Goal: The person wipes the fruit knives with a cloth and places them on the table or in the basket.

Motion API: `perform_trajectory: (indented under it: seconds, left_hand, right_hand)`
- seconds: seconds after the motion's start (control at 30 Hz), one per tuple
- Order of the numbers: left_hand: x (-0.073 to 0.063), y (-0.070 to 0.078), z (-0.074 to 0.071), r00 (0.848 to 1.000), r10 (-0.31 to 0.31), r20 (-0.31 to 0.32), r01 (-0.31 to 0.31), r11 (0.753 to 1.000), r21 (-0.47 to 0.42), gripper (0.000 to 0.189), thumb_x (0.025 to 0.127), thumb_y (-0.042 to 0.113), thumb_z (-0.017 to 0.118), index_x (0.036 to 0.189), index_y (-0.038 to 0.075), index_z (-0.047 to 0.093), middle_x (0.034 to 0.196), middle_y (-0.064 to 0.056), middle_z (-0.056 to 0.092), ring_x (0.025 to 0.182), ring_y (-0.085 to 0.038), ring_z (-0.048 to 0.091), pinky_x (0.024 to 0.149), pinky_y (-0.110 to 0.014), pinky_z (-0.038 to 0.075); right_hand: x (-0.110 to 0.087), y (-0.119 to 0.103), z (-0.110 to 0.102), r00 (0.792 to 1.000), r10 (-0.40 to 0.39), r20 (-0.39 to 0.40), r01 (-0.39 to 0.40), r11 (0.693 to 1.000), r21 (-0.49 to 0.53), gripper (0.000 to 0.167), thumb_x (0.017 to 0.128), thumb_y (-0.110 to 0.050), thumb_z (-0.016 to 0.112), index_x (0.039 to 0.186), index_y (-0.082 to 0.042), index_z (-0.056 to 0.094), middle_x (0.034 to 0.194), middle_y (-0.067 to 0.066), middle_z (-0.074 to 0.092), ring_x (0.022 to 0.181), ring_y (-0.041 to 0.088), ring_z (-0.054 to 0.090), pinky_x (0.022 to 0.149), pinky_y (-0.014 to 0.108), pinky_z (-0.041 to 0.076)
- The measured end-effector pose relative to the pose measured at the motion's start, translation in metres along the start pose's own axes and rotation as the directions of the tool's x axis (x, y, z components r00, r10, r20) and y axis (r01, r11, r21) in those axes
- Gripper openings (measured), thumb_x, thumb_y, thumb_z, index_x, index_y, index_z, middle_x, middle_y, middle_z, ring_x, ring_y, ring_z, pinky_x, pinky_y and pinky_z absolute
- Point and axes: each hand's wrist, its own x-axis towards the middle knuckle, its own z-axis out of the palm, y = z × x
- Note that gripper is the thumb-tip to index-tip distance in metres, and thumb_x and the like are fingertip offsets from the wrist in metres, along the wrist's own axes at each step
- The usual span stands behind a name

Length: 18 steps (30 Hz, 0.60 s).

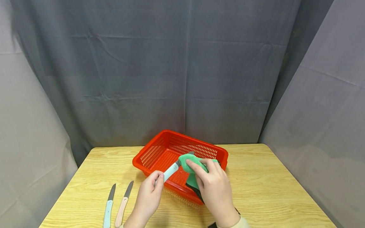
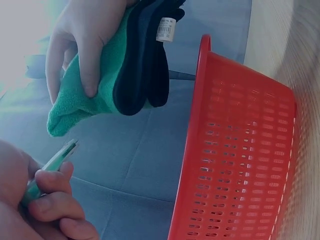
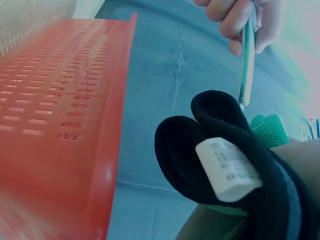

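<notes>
My left hand (image 1: 149, 194) grips the light-blue handle of a knife (image 1: 171, 171) that points up and to the right above the basket. Around the blade, my right hand (image 1: 214, 183) holds a folded green cloth (image 1: 188, 158) with a dark edge. Only the blade's tip and a short stretch near the handle show past the cloth. In the right wrist view a white label (image 3: 227, 167) hangs from the cloth's dark edge. Below both hands stands a red plastic basket (image 1: 148, 148) with slotted walls.
Two more knives lie on the wooden table at the left, blades pointing away: one with a light-blue handle (image 1: 107, 213) and one with a pale pink handle (image 1: 121, 211). Grey curtains (image 1: 142, 79) close off the back and sides.
</notes>
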Motion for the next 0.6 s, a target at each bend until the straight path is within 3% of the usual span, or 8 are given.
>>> perform_trajectory:
  seconds: [0.6]
  left_hand:
    - [-0.0027, 0.0064, -0.0017, 1.0, 0.006, -0.008, -0.006, 1.0, 0.023, 0.016, 0.105, 0.016, 0.055, 0.099, 0.009, 0.068, 0.064, 0.005, 0.04, 0.052, -0.002, 0.032, 0.049, -0.02, 0.03]
  right_hand:
    - [-0.0039, 0.0055, 0.0091, 1.0, 0.01, 0.026, -0.01, 1.0, 0.016, 0.062, 0.071, 0.001, 0.091, 0.121, -0.031, 0.075, 0.1, 0.006, 0.066, 0.08, 0.022, 0.061, 0.061, 0.032, 0.052]
